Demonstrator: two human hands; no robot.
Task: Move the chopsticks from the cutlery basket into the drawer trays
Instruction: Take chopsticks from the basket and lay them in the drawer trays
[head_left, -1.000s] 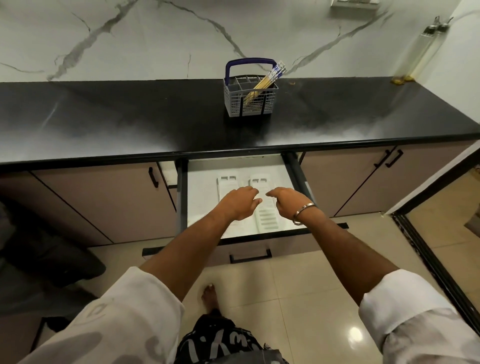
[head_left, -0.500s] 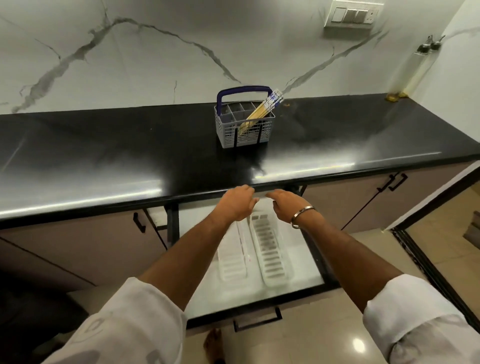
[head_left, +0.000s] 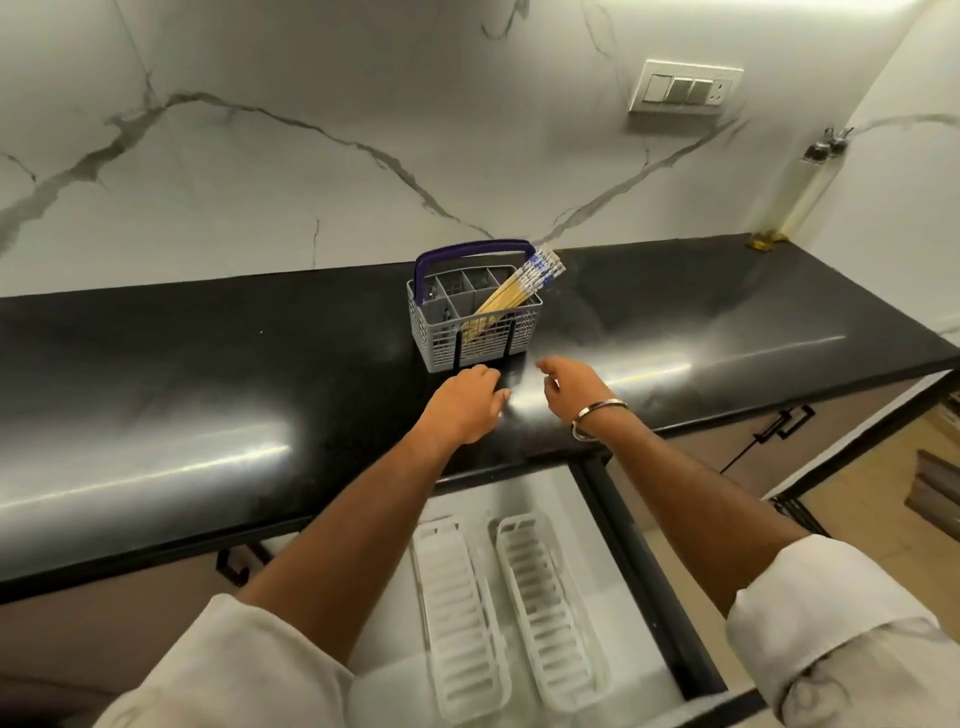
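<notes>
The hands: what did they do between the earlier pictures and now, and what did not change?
Both hands rose from over the open drawer to above the counter, toward the basket. The left hand and right hand took hold of nothing. The chopsticks remain in the basket, and both trays remain empty in the drawer.

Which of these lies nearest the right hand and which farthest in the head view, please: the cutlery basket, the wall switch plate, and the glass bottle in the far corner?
From the right hand:
1. Cutlery basket, just ahead and slightly left, on the black counter.
2. Wall switch plate, up on the marble wall, to the right.
3. Glass bottle, far right corner of the counter.
</notes>
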